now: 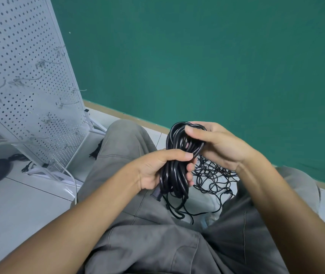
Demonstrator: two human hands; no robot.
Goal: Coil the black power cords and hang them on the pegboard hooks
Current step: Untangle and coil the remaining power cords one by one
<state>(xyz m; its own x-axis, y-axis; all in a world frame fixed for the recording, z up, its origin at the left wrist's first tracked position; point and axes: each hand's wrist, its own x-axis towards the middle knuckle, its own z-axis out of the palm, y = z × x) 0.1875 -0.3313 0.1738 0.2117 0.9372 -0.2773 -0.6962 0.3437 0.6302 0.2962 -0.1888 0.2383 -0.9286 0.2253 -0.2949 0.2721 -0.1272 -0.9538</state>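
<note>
Between the person's knees, the coiled black power cord [177, 155] is being held up as a tight bundle of loops. Their left hand [157, 171] is gripping its lower half, fingers curled right round the strands, while the right hand [213, 143] is pinching the top bend, thumb pressing over the loops. Below, a tangle of loose cords [213, 178] is lying on the floor. Off to the left, the white pegboard [23, 76] is standing with its wire hooks [49, 62] sticking out. Coiling looks nearly finished; next, I'd guess, comes securing the bundle and reaching left to a hook.
</note>
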